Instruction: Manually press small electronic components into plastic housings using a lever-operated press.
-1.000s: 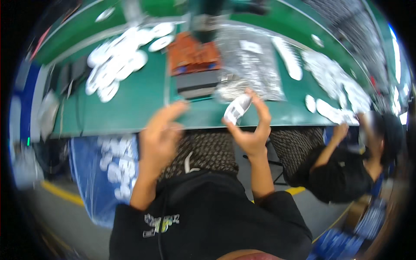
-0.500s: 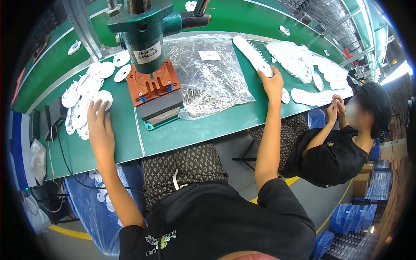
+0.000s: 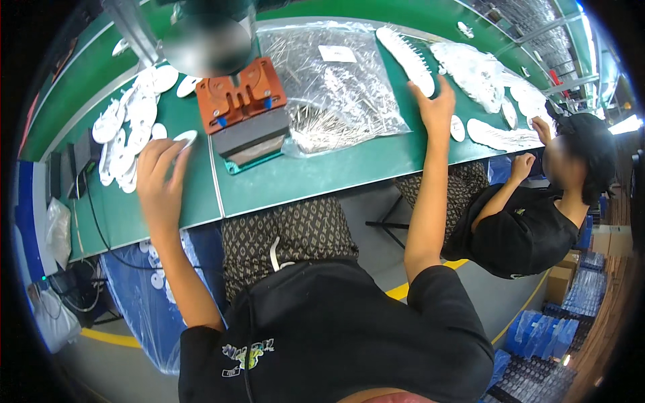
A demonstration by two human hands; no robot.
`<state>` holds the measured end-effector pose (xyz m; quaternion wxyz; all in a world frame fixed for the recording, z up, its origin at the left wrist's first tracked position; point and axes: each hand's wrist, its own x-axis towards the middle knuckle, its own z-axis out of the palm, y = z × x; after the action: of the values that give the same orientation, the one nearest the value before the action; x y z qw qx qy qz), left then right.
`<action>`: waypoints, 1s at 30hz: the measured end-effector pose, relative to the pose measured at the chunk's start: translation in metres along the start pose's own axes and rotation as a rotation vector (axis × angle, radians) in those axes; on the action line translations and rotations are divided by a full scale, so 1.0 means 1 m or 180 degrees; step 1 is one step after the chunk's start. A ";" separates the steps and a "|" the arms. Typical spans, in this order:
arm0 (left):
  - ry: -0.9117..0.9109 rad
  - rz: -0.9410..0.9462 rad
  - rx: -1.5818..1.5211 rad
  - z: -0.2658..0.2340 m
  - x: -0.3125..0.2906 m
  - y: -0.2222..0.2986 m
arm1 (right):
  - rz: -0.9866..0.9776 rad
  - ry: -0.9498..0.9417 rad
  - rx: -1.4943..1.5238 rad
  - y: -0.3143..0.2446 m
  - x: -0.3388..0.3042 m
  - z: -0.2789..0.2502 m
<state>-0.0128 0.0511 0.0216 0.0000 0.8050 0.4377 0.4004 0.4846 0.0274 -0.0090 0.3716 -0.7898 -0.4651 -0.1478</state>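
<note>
My left hand (image 3: 161,176) is raised beside a loose pile of white round plastic discs (image 3: 140,111). Its bent fingers pinch a single white disc (image 3: 186,138), which is tilted at the fingertips. My right hand (image 3: 437,107) has thumb and forefinger spread at the near end of a long row of stacked white discs (image 3: 405,59) with thin pins sticking out along one side. Between my hands stands a press with an orange fixture plate (image 3: 236,94) on a dark block (image 3: 250,138). Beside it lies a clear bag of metal pins (image 3: 326,127).
At the right, a co-worker in black (image 3: 531,221) sits at the same green table (image 3: 316,174), near a bag of white parts (image 3: 469,70) and another disc row (image 3: 500,138). A black cable (image 3: 101,232) hangs off the left edge. Blue plastic-lined bin (image 3: 138,309) stands below.
My left hand has lifted a disc from the pile's edge and tilted it. My right hand's fingers have spread at the row's end. The co-worker's hands have moved apart.
</note>
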 end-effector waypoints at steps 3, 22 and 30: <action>-0.0120 0.0028 -0.0146 0.002 -0.010 0.010 | -0.0593 0.0724 0.0468 -0.077 -0.043 -0.042; -0.1080 -0.0407 -0.0896 -0.011 -0.047 0.034 | -0.2824 -0.0884 0.1004 -0.153 -0.097 -0.019; 0.0069 -0.0320 -0.1232 0.023 -0.055 0.080 | -0.0262 -0.1370 0.3875 -0.184 -0.165 -0.051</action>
<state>0.0422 -0.0293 -0.0016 0.1701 0.7628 0.3921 0.4852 0.2488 -0.0585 0.0127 0.6455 -0.4313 -0.5597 0.2900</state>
